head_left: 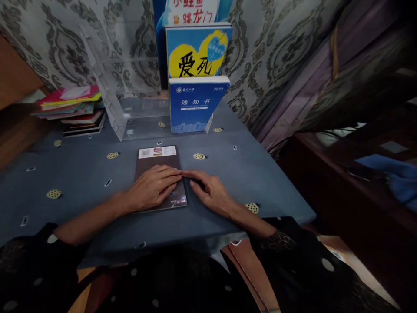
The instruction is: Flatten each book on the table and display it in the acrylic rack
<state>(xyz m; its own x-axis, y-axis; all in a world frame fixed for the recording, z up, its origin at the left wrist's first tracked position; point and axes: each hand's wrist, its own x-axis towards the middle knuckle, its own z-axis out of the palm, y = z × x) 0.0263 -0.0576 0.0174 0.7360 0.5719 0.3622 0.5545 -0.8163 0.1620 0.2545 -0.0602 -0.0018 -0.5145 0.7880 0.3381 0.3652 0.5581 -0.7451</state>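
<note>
A thin dark brown book [158, 164] with a white barcode label along its top lies flat on the cloth-covered table [215, 174]. My left hand [156, 184] rests flat on the middle of this book, its fingers stretched toward the right edge. Beside that edge is my right hand [210, 191], with its fingertips meeting those of the left hand at the book's right side. Its fingers are extended and the thumb stands a little apart; no object shows in it. Part of the book's cover is hidden under my left hand.
A clear acrylic rack [120, 117] stands at the back. At its right end, a blue booklet [197, 106] stands before a blue and yellow book [182, 48]. Several books are stacked [83, 108] at the left. The table's right edge borders dark red furniture [325, 174].
</note>
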